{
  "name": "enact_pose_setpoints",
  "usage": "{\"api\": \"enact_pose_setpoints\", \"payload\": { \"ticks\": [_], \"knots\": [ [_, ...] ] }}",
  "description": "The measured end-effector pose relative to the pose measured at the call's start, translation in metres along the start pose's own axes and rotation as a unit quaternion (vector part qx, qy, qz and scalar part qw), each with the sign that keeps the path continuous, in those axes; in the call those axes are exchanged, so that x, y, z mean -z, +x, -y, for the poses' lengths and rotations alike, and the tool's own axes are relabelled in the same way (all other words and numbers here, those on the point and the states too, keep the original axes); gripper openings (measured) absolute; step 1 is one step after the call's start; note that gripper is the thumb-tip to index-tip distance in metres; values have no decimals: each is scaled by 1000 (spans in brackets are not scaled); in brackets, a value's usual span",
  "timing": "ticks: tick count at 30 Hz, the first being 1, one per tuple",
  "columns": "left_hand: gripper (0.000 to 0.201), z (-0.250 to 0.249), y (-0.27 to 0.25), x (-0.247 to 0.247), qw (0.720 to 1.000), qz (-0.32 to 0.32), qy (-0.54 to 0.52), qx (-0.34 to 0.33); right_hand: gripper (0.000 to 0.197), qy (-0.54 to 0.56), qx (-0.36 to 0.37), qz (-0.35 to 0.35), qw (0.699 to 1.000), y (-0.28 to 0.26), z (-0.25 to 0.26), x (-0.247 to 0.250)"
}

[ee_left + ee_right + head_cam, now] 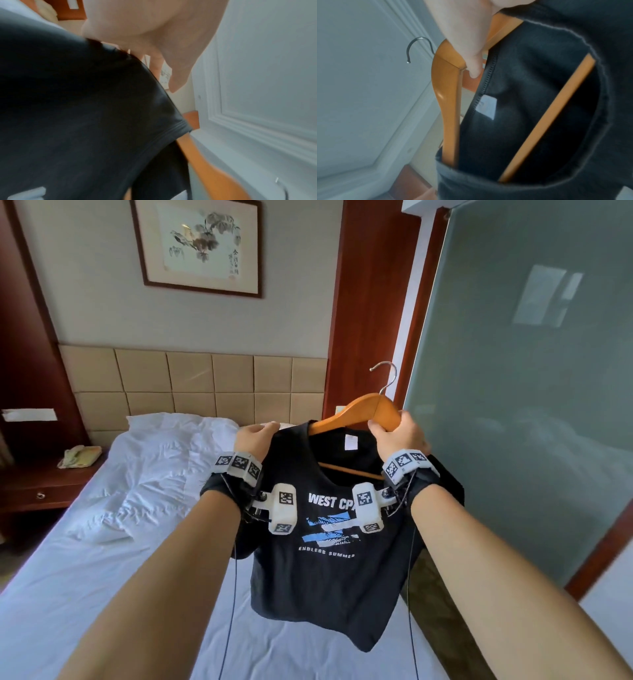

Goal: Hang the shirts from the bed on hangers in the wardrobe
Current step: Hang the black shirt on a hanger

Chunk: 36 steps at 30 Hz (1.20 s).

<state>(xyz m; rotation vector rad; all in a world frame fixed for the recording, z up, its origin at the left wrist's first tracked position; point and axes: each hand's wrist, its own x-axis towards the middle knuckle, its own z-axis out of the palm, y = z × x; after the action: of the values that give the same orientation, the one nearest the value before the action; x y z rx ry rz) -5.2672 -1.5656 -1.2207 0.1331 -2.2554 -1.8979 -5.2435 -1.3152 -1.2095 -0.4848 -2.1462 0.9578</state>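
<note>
A black T-shirt [318, 577] with white and blue print hangs in the air over the bed [102, 559]. A wooden hanger [363, 409] with a metal hook [387, 371] sits inside its neck opening. My right hand [397, 433] grips the hanger's right arm near the hook. My left hand [255, 436] holds the shirt's left shoulder. The right wrist view shows the hanger [448, 97], its lower bar [546, 119] inside the collar, and the shirt [513, 135] with its white label. The left wrist view shows the shirt's shoulder [77, 108] under my left hand [137, 33].
A white pillow and rumpled duvet [164, 460] lie at the head of the bed. A nightstand with a telephone [78, 457] stands at left. A frosted glass panel [531, 388] with a red-brown wooden frame fills the right side. No wardrobe shows.
</note>
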Motion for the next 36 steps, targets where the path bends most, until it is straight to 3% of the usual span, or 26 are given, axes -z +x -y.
{"api": "enact_pose_setpoints", "payload": {
  "ticks": [3,6,10,14,20,23,25,27,30,33,36],
  "knots": [
    [22,10,-16,-2,998,9,-56,37,34,16,-40,-21,999,-15,-13,9],
    [10,22,-35,-16,999,-5,-51,14,36,34,-55,-40,997,-30,-35,19],
    [18,38,-66,-35,996,-27,-73,41,40,48,-68,-64,994,-52,-64,43],
    [14,49,-98,-53,993,-35,-87,70,42,63,-98,-85,990,-72,-96,87],
    [13,50,-161,-95,990,-26,-77,116,42,38,-127,-56,990,-103,-147,166],
    [12,47,-197,-126,992,-37,-54,103,47,20,-126,-45,991,-120,-175,204],
    [4,41,-221,-146,996,-12,-23,81,47,9,-129,-35,991,-129,-192,224],
    [11,35,-241,-162,999,18,5,41,44,-5,-130,-24,991,-136,-204,236],
    [12,20,-278,-192,997,74,-18,-28,39,-36,-130,-6,991,-145,-224,262],
    [11,5,-311,-222,978,185,-91,-19,42,-80,-119,-8,990,-150,-234,286],
    [14,-2,-335,-254,948,308,-83,-13,48,-108,-104,-11,989,-152,-240,308]
  ]
}}
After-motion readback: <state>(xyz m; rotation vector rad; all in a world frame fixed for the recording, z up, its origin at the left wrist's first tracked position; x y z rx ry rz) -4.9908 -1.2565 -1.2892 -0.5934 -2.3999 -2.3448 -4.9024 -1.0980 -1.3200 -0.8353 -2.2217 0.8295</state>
